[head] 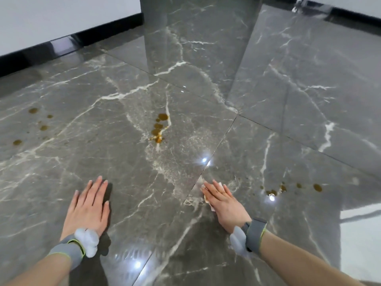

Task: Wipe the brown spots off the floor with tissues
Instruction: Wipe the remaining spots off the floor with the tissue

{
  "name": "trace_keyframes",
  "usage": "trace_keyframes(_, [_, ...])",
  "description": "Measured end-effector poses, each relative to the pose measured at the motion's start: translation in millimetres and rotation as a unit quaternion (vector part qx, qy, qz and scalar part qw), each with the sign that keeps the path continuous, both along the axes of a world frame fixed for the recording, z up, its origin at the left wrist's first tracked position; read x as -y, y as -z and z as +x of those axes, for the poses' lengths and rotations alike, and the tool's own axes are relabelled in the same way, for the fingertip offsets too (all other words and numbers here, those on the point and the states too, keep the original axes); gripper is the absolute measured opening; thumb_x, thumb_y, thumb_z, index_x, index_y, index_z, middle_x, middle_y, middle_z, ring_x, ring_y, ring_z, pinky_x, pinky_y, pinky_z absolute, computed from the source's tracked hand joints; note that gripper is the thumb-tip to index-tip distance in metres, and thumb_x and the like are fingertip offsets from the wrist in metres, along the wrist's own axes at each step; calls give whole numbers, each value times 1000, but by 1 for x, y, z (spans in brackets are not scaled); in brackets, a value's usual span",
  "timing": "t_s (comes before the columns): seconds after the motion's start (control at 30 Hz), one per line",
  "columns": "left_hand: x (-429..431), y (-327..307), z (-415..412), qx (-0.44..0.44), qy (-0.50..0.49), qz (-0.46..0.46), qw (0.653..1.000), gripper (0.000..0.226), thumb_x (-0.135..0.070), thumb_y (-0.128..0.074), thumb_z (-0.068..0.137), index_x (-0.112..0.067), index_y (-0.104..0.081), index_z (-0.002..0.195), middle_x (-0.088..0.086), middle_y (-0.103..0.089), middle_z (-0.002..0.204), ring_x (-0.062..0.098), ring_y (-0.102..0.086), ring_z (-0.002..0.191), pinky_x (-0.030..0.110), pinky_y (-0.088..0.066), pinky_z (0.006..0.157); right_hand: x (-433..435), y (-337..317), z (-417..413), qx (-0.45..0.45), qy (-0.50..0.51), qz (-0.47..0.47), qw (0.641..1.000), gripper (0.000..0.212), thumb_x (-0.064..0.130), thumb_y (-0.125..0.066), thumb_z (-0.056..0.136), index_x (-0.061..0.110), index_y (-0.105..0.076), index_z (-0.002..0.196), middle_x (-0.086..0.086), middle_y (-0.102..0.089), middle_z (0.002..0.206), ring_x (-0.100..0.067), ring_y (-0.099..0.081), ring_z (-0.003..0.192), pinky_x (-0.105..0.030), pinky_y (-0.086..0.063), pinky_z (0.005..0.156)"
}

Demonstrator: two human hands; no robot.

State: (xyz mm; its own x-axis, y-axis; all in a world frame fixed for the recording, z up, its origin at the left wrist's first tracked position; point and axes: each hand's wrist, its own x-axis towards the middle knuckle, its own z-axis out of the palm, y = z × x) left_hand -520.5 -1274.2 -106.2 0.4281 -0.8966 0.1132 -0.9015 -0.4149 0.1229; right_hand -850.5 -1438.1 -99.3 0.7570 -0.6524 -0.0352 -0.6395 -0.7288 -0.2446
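Note:
My right hand (223, 203) lies flat on a white tissue (206, 200), pressing it onto the grey marble floor (123, 182) beside a tile joint; only the tissue's edges show around the fingers. My left hand (88, 205) rests palm down on the bare floor, fingers spread, holding nothing. Three groups of brown spots are in view: a central cluster (159, 129) ahead of both hands, scattered drops at the far left (34, 124), and a row of drops to the right (292, 188) of my right hand.
A white wall with a black skirting board (68, 41) runs along the back left. Another wall edge with skirting (350, 11) sits at the top right. Bright light reflections (204, 160) glare on the glossy tiles.

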Motion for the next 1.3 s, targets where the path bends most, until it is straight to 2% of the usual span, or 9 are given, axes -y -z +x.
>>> trace_keyframes(0.13, [39, -9, -48, -37, 77, -3, 996, 56, -31, -29, 88, -4, -43, 135, 12, -44, 142, 24, -32, 130, 26, 1, 113, 8, 7, -70, 25, 196, -30, 980, 52, 14, -21, 94, 15, -11, 145, 3, 3, 151, -25, 4, 142, -24, 18, 110])
trace_keyframes(0.3, [95, 2, -137, -67, 163, -29, 984, 55, -31, -31, 89, -6, -37, 138, 8, -36, 147, 21, -25, 135, 32, -6, 113, 36, -5, -118, -1, 495, 25, 869, 57, 6, -31, 94, 6, -5, 145, -9, 3, 156, -26, 7, 143, -42, 0, 117])
trace_keyframes(0.47, [103, 16, -176, -72, 164, -17, 984, 60, -38, -19, 95, -2, -40, 137, 10, -38, 146, 22, -26, 135, 36, -7, 112, 14, 1, -56, 1, 254, 22, 967, 69, 3, -16, 77, 4, -4, 145, -11, 7, 154, -29, 8, 142, -31, 20, 106])
trace_keyframes(0.63, [104, 25, -171, -97, 138, -27, 985, 73, -47, -6, 95, 0, -46, 133, 10, -41, 143, 15, -9, 143, 36, -3, 115, 5, 2, -30, -48, 112, 47, 991, 60, 9, -34, 70, 13, -48, 128, -1, -52, 134, -19, -43, 125, -28, -3, 111])
trace_keyframes(0.8, [108, 26, -169, -146, 148, -56, 976, 68, -47, -14, 92, -4, -54, 128, 5, -43, 144, 6, -2, 144, 32, -4, 115, 39, 6, -38, -45, 215, 19, 975, 55, 10, -41, 72, 13, -49, 127, 2, -49, 136, -22, -52, 121, -21, -5, 109])
trace_keyframes(0.97, [115, 33, -168, -146, 171, -117, 967, 60, -48, -18, 88, -14, -40, 132, -12, -7, 157, 6, -4, 143, 32, -4, 114, 67, -4, -16, -63, 275, 36, 959, 65, -5, -29, 86, 2, -1, 145, -4, 15, 152, -22, 15, 141, -27, 19, 105])
trace_keyframes(1.1, [120, 41, -164, -110, 194, -188, 957, 56, -38, -22, 94, -36, -8, 148, -18, 1, 156, 3, 1, 143, 29, -1, 112, 51, 3, 19, -55, 195, -4, 979, 67, 19, -46, 86, 4, -14, 144, 4, -32, 147, -20, -12, 142, -26, 11, 113])
trace_keyframes(1.2, [124, 50, -166, -64, 207, -211, 953, 54, -38, -9, 95, -33, -2, 149, -15, 0, 157, 7, 0, 143, 32, -2, 111, 40, 17, 13, -94, 124, -52, 987, 43, 23, -7, 99, 22, -18, 140, 18, -41, 134, -20, -10, 142, -31, -7, 114])
trace_keyframes(1.3, [120, 31, -170, -106, 200, -189, 955, 57, -51, -10, 91, -39, -8, 147, -20, -2, 155, 3, 1, 142, 32, -4, 111, 46, -2, -26, -100, 122, -12, 987, 55, 17, -3, 94, 29, -39, 133, 15, -48, 136, -12, -33, 135, -27, -5, 114])
